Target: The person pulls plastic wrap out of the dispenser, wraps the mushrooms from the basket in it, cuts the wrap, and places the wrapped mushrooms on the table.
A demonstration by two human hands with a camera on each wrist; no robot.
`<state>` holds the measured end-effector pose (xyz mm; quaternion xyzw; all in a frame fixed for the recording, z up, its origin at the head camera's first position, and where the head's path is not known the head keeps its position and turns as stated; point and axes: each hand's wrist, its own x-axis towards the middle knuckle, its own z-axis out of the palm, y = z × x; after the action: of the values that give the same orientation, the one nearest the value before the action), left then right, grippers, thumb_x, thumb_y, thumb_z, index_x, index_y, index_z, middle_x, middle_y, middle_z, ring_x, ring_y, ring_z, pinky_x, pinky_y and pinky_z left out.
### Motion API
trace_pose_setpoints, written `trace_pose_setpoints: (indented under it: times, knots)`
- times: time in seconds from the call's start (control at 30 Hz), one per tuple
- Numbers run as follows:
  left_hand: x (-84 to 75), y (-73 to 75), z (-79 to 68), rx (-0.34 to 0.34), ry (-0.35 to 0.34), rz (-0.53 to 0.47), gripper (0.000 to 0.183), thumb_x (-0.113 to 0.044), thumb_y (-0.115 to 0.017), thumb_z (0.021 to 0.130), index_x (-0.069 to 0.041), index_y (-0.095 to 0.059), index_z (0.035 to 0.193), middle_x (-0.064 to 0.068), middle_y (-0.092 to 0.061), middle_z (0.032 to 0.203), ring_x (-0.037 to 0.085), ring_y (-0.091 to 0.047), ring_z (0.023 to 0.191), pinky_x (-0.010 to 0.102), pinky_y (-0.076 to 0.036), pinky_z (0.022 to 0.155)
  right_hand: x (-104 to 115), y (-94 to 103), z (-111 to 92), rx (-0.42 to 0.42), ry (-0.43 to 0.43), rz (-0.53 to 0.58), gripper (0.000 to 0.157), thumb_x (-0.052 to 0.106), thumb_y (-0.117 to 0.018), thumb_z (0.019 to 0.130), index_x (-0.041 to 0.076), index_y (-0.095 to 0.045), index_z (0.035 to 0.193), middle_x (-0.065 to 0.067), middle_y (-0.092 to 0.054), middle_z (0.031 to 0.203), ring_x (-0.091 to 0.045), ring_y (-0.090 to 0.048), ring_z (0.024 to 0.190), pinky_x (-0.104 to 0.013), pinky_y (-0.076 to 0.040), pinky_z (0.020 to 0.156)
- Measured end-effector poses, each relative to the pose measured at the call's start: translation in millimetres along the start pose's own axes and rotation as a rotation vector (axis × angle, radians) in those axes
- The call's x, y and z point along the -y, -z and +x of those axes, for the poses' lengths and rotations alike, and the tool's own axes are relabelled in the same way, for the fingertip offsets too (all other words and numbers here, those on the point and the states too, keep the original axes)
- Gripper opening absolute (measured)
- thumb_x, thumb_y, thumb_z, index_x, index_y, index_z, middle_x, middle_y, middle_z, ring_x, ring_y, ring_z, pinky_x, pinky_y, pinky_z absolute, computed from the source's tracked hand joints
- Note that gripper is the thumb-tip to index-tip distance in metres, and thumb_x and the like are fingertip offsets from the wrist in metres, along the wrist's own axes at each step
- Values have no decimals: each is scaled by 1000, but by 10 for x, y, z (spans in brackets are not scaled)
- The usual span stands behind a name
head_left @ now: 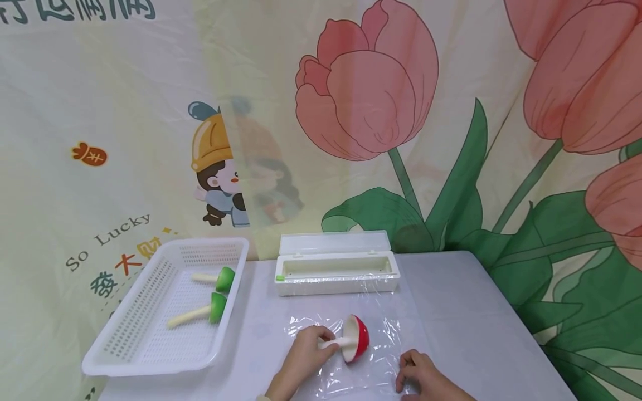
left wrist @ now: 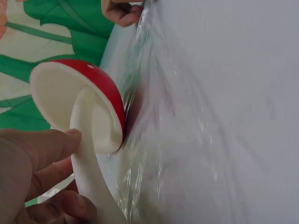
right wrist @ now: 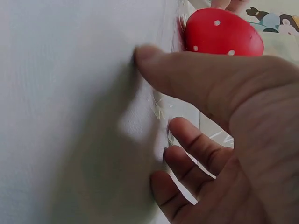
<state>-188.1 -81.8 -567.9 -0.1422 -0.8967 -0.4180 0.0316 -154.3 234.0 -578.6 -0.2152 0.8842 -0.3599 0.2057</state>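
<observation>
A toy mushroom (head_left: 355, 338) with a white stem and a red, white-dotted cap lies tilted sideways over a sheet of clear plastic wrap (head_left: 331, 384). Thumb and fingers of my left hand (head_left: 307, 352) pinch its stem (left wrist: 85, 144). My right hand (head_left: 423, 376) is at the sheet's near right corner. In the right wrist view its thumb (right wrist: 154, 60) reaches to the surface while three curled fingers (right wrist: 187, 161) stand apart from it. The index finger is hidden there, so whether it pinches the film does not show.
Behind the sheet stands a white wrap dispenser box (head_left: 338, 287), its lid (head_left: 333, 243) raised. On the left, a white perforated basket (head_left: 150, 365) holds two green-capped mushrooms (head_left: 218, 307) with pale stems. A white cloth covers the table (head_left: 466, 312); a printed curtain (head_left: 261, 44) hangs behind.
</observation>
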Motion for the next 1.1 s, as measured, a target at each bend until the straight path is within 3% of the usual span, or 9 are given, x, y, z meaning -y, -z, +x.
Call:
trace_pose_setpoints:
  times: [0.07,0.27,0.37,0.47,0.6,0.73,0.93,1.1]
  knots:
    - [-25,-26,9,0,-21,0,13,-21,-85,81,-13,-76,88,-8,-73,84,5,-62,80,26,-51,75,20,10,9,24,-68,24,13,19,-83,84,27,-73,86,1,-46,113,-21,-38,105,-30,-48,91]
    - [-101,-106,30,-3,-81,7,14,-20,-84,81,-12,-75,88,-8,-71,85,9,-64,83,29,-52,77,62,4,27,18,-122,28,10,21,-81,87,23,-73,84,-1,-50,113,-27,-45,106,-39,-56,91]
    - [-106,-136,28,4,-74,9,14,-21,-84,81,-13,-75,89,-8,-71,85,7,-62,82,28,-52,77,84,4,37,26,-186,73,9,22,-81,88,21,-73,84,-1,-52,114,-28,-46,107,-47,-56,95]
    - [-98,-155,20,11,-66,6,15,-20,-85,81,-13,-75,89,-7,-72,86,6,-62,82,27,-51,76,105,38,4,31,-197,104,9,20,-79,90,18,-72,84,-2,-54,113,-28,-49,105,-51,-57,94]
    - [-86,-168,20,16,-86,-11,15,-19,-85,81,-12,-76,90,-4,-73,87,7,-64,82,27,-52,76,152,145,-88,5,-140,150,9,19,-75,92,15,-71,86,-1,-58,107,-22,-53,99,-38,-59,86]
    - [-64,-149,12,38,-87,-21,13,-16,-84,82,-12,-77,92,-3,-75,89,6,-64,83,26,-53,76,259,270,-123,-73,-49,135,8,21,-74,94,15,-70,91,2,-61,102,-11,-55,93,-27,-55,80]
    - [-43,-111,7,69,-108,-37,15,-8,-80,82,-10,-78,96,1,-76,93,2,-58,74,20,-48,69,428,405,-18,-269,58,18,5,24,-74,95,20,-73,93,10,-62,92,0,-56,85,-23,-53,73]
    - [-47,-106,-12,88,-100,-76,16,-6,-80,82,-10,-78,98,1,-75,93,-4,-48,66,16,-44,61,499,393,153,-349,115,21,7,25,-74,95,19,-74,97,13,-63,86,-1,-56,78,-22,-53,68]
